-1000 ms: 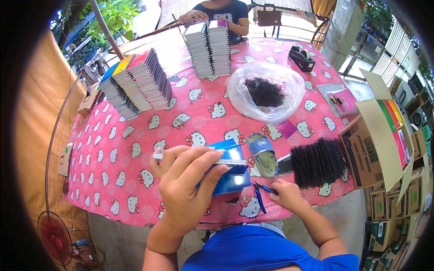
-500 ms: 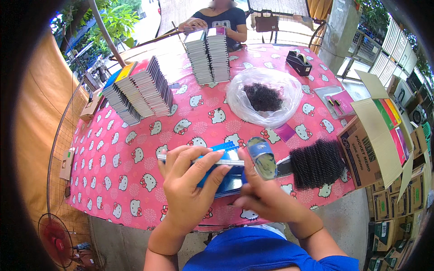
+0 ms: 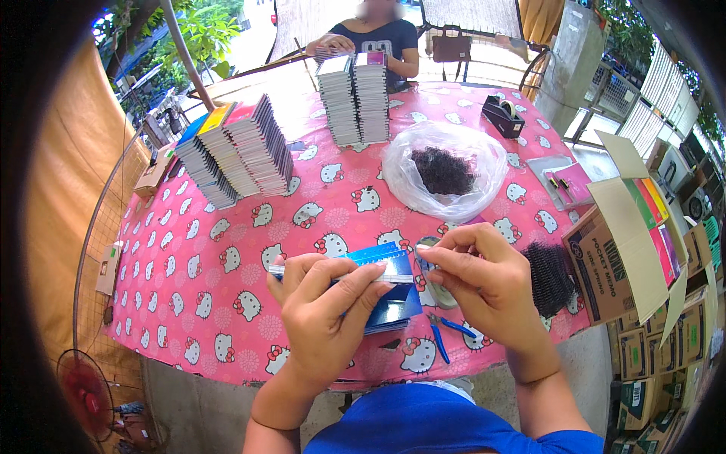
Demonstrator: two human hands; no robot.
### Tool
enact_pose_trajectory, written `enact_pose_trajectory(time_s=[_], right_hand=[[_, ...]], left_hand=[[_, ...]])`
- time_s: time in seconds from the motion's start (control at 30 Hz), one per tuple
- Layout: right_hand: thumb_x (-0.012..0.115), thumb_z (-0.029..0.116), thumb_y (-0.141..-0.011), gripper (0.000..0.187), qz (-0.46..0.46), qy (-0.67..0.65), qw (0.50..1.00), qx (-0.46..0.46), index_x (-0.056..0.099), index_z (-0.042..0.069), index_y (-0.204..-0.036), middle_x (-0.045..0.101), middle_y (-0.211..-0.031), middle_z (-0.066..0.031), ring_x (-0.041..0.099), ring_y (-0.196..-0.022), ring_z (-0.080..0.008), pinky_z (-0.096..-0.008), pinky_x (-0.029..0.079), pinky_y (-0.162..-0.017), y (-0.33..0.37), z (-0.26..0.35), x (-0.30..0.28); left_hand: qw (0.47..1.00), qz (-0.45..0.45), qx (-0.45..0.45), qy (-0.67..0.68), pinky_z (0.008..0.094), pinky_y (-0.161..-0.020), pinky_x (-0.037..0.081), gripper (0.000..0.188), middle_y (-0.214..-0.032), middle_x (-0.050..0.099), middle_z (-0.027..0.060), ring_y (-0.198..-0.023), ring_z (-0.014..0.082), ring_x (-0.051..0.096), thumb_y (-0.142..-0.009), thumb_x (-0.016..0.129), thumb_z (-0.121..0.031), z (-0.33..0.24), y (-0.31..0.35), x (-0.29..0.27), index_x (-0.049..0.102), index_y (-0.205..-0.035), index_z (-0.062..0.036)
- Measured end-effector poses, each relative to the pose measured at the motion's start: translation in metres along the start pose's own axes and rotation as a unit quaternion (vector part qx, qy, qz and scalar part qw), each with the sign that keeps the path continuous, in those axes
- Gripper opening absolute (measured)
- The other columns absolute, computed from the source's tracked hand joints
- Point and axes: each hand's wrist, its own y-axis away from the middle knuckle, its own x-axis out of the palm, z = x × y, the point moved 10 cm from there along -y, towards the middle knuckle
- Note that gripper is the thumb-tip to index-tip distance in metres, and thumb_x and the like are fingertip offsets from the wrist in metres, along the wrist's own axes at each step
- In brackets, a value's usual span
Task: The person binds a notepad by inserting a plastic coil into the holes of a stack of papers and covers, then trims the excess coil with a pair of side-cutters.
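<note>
a left hand (image 3: pixel 325 310) grips a thin notepad (image 3: pixel 397 278) near the table's (image 3: pixel 249 369) front edge as the right hand (image 3: pixel 484 280), a second ago at the blue pliers (image 3: pixel 440 344), curls beside it, its hold unclear, pink cloth (image 3: pixel 170 246) stretching to the left edge.

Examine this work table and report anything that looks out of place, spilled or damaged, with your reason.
One thing: what looks like a slipper lies on the pink tablecloth, partly hidden behind the right hand. Footwear seems odd beside a blue booklet and blue pliers. I see no clear spill or damage.
</note>
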Motion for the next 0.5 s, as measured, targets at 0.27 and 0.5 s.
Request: enact_pose_trajectory(time_s=[0.27,0.5], right_hand=[[0.067,0.003,-0.077,0.024,0.146,-0.110,0.980,0.076,0.065,0.005,-0.101,0.059,-0.087,-0.0119,0.060,-0.083,-0.0264,-0.0346,0.048,-0.069,-0.008,-0.010,0.017],[0.064,0.008,-0.082,0.019,0.100,0.030,0.994,-0.019,0.058,0.005,-0.099,0.056,-0.083,-0.0120,0.060,-0.078,-0.0312,-0.0380,0.048,-0.059,-0.008,0.007,0.020]], left_hand=[[1.000,-0.007,-0.011,0.008,0.0309,-0.075,0.036,0.018,-0.080,0.062,0.0019,-0.079,0.0191,0.050,-0.074,0.075,-0.013,-0.004,-0.002,0.001,0.073,-0.092,-0.0079],[0.999,-0.012,-0.041,0.001,0.0333,-0.079,0.032,0.021,-0.082,0.063,0.0009,-0.081,0.0180,0.053,-0.074,0.075,-0.014,0.004,0.005,-0.003,0.072,-0.094,-0.0099]])
